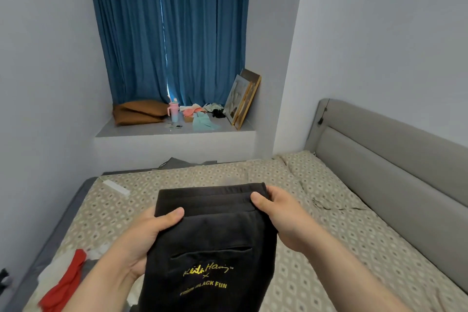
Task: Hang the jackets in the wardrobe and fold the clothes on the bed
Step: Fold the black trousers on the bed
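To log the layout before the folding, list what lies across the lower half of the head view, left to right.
Red garment → left hand → black trousers → right hand → grey headboard.

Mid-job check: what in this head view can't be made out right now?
Head view:
- Legs of the black trousers: cut off by the bottom edge.
- Fingers of the left hand and right hand: mostly hidden behind the trousers.
- The red garment: blurred, runs off the bottom edge.
- Small things on the window ledge: too small to name.
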Tool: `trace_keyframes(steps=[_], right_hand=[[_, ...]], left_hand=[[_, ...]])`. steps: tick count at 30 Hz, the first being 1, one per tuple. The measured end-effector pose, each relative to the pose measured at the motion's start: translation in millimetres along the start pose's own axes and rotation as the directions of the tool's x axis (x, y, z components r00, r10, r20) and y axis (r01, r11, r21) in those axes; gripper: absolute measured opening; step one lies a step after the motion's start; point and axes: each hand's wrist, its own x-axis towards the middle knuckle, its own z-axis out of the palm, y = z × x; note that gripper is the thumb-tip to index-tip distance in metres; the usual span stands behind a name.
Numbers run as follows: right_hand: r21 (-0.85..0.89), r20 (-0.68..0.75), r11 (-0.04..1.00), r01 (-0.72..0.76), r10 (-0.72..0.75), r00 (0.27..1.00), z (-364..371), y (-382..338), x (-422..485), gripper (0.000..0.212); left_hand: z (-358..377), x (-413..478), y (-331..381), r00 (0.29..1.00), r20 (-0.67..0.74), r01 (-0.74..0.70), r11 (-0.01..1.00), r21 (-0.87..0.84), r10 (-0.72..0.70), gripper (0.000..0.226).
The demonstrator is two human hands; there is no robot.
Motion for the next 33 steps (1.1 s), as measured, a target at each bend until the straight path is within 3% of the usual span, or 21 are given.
trace_keyframes(steps=[4, 8, 14, 19, 22, 25, 29, 32, 33], right_hand=[[-0.041, 0.107, 0.954, -0.298, 0.301, 0.948, -22.1, 23.9, -25.9, 0.025], [0.093, 0.032, 0.876, -0.473, 0.473, 0.881, -43.9, 49.7, -42.1, 0.02], [0.481, 0.018, 0.616, -0.624, 0.704, 0.71, -88.2, 109.2, -38.6, 0.02], [0.484, -0.112, 0.582, -0.653, 0.782, 0.614, -139.9, 192.3, -21.7, 0.021], [0.359, -0.231, 0.646, -0.674, 0.761, 0.606, -171.3, 257.1, -11.0, 0.019], [0.178, -0.347, 0.681, -0.71, 0.719, 0.603, -196.0, 318.8, -2.6, 0.017], [0.067, -0.494, 0.709, -0.702, 0.635, 0.594, -223.9, 382.0, 14.8, 0.026], [0.041, -0.466, 0.72, -0.693, 0.627, 0.624, -243.2, 414.7, 33.2, 0.004], [0.013, -0.451, 0.723, -0.691, 0.621, 0.641, -250.3, 425.3, 42.1, 0.013]], left_hand=[[-10.5, 2.8, -22.8, 0.95, 0.088, 0.296, 0.954, 0.056, -0.3, 0.036], [-4.6, 17.6, -53.2, 0.83, 0.115, 0.539, 0.837, 0.089, -0.547, 0.04], [15.6, 60.8, -123.7, 0.701, 0.056, 0.707, 0.703, 0.08, -0.711, 0.036], [27.2, 107.6, -213.7, 0.619, -0.033, 0.781, 0.611, 0.128, -0.784, 0.022], [25.3, 133.9, -280.2, 0.639, -0.11, 0.761, 0.607, 0.228, -0.761, 0.023], [26.3, 151.5, -341.3, 0.728, -0.174, 0.659, 0.605, 0.447, -0.664, 0.031], [28.4, 178.1, -405.8, 0.806, -0.253, 0.578, 0.619, 0.531, -0.536, 0.029], [31.9, 204.8, -440.3, 0.845, -0.321, 0.534, 0.628, 0.566, -0.428, 0.024], [32.7, 215.7, -451.0, 0.855, -0.341, 0.518, 0.618, 0.592, -0.39, 0.021]])
